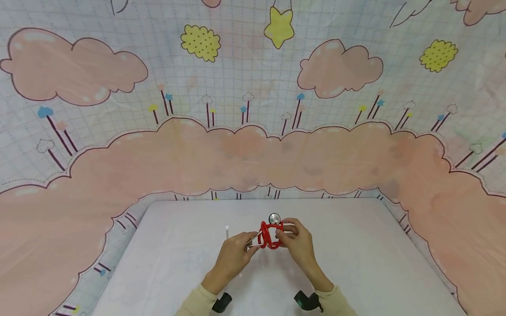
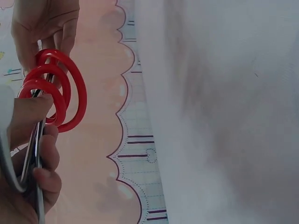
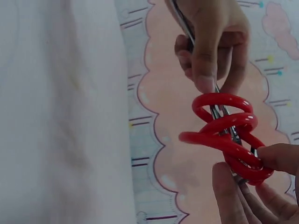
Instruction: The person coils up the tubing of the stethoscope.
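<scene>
Between the two hands is a stethoscope with red tubing (image 1: 270, 239) wound in several loops, held above the white table. My left hand (image 1: 234, 254) grips its metal ear tubes, which run into the coil; one metal stem with a white tip (image 1: 227, 231) sticks up behind that hand. The fingers of my right hand (image 1: 299, 240) pinch the coil from the right side. A round silver chestpiece (image 1: 274, 218) shows at the top of the loops. In the right wrist view, metal tubes pass through the red loops (image 3: 224, 122).
A white table (image 1: 375, 263) spreads under both hands. Behind and around it hangs a cloth printed with clouds (image 1: 276, 160) and stars. Black wrist devices (image 1: 307, 301) sit at both cuffs, close to the table's near side.
</scene>
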{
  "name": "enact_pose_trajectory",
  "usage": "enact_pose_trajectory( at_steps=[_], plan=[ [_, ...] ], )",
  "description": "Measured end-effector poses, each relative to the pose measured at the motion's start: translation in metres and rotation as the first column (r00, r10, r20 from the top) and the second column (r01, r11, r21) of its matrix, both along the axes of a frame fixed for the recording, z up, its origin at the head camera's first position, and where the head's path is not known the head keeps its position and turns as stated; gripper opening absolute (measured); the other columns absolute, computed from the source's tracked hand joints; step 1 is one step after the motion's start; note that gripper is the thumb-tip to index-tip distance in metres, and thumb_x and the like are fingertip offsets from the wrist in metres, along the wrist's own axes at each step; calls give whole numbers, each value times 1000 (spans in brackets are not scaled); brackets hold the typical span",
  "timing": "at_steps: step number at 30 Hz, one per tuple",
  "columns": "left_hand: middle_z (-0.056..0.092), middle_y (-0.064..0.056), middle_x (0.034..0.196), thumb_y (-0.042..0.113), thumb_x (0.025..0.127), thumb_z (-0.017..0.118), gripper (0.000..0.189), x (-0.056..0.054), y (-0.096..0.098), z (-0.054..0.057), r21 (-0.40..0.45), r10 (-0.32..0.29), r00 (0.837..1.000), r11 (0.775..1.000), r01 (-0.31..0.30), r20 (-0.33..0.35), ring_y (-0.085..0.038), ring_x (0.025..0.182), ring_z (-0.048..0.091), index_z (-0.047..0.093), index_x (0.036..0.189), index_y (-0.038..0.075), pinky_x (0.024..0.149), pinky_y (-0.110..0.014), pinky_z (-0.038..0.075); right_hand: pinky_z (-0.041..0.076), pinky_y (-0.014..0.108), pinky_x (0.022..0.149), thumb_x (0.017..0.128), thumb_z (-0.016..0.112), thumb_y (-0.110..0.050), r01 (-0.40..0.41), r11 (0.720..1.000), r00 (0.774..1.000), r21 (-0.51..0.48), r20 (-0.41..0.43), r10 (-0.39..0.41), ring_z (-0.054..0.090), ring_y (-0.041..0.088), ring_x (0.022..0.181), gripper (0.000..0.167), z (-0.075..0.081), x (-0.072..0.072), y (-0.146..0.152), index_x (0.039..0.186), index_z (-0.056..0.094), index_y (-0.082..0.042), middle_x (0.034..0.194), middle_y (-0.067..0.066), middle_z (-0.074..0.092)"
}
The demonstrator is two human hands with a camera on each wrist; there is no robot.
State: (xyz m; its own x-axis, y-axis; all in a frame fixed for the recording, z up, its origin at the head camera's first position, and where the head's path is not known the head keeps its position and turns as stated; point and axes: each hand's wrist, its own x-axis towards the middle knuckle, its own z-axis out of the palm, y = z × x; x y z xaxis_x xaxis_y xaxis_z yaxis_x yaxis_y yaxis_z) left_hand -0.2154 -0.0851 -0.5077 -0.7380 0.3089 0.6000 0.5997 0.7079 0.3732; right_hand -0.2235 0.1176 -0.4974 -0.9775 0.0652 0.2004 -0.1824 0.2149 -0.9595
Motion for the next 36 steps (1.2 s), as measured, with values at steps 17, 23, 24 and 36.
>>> enact_pose_trajectory(
  at_steps=[17, 23, 24, 36],
  plan=[
    [71, -2, 84, 13, 81, 80, 28, -28, -5, -16, 108, -95, 953, 992, 66, 286, -8, 73, 60, 69, 105, 7, 68, -24, 51, 60, 34, 70, 89, 71, -10, -24, 984, 981, -179, 186, 58, 69, 23, 87, 40, -18, -20, 5, 124, 55, 2, 107, 17, 67],
    [69, 1, 82, 13, 82, 79, 26, -39, -4, -23, 165, -118, 921, 985, 59, 372, -6, 73, 59, 69, 105, 6, 68, -23, 51, 60, 37, 73, 90, 69, -9, -2, 974, 972, -226, 227, 55, 67, 26, 91, 43, -26, -30, 7, 127, 53, 5, 104, 14, 69],
    [69, 1, 82, 13, 82, 79, 26, -42, -4, -25, 168, -119, 917, 984, 57, 381, -6, 74, 59, 69, 105, 6, 68, -23, 50, 60, 38, 73, 90, 69, -9, 1, 972, 970, -234, 237, 56, 67, 26, 91, 43, -28, -32, 7, 127, 53, 5, 104, 13, 69],
    [67, 0, 83, 11, 81, 79, 23, -63, -1, -41, 205, -114, 862, 979, 12, 494, -8, 75, 59, 69, 102, 8, 69, -23, 49, 59, 39, 75, 90, 70, -14, 57, 964, 951, -259, 307, 26, 68, 16, 84, 39, -45, -47, 9, 123, 55, 2, 101, 11, 72]
  ],
)
